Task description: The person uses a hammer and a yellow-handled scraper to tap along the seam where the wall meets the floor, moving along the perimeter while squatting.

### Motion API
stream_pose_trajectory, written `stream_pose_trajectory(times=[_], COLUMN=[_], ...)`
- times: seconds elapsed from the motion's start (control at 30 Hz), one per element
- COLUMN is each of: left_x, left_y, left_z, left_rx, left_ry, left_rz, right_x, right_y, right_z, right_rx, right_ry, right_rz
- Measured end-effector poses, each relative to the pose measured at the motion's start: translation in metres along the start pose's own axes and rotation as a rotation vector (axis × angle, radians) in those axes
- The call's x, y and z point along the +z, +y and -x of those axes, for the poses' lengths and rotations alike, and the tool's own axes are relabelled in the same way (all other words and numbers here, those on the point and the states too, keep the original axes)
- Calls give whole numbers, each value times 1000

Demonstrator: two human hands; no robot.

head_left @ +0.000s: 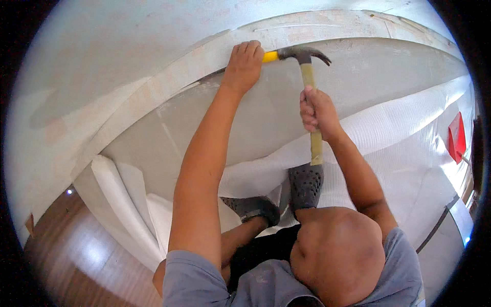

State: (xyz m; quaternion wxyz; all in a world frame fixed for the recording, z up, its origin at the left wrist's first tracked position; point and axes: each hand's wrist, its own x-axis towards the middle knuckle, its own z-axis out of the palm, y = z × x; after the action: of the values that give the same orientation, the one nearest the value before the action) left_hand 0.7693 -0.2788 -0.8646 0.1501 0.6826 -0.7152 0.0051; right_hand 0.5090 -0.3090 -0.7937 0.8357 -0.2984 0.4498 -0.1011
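My right hand (318, 113) is closed around the pale yellow-green handle of a claw hammer (306, 74). Its dark head points left and its claw curves right. My left hand (244, 67) grips a yellow-handled tool (270, 57) low along the wall. Only the butt of that handle shows, and the hammer's striking face is at or against it; my fingers hide most of the rest, so its kind is unclear. Just beside this hand runs a pale skirting strip (148, 97) at the foot of the wall.
Bare grey floor (276, 112) lies before the wall. White ribbed underlay (388, 128) is pulled back toward my dark clogs (307, 181), with folded sheets (120, 192) at left. Brown wood flooring (76, 245) shows lower left. A red dustpan (456, 138) stands far right.
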Motion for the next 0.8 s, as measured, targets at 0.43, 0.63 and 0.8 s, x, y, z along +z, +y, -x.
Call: stream_pose_trajectory(times=[0.43,0.63,0.8], left_x=[-6,-9,-14], left_y=[-6,-6,-4], left_z=[9,13,17], left_rx=[2,-1,-11], left_ry=[4,-9,-28], left_rz=[60,86,110], right_x=[14,14,14], right_y=[15,15,19], right_z=[-2,-2,-4], right_rx=[-115,-35,94], right_ry=[236,112,-27], right_rz=[-278,-123,-29])
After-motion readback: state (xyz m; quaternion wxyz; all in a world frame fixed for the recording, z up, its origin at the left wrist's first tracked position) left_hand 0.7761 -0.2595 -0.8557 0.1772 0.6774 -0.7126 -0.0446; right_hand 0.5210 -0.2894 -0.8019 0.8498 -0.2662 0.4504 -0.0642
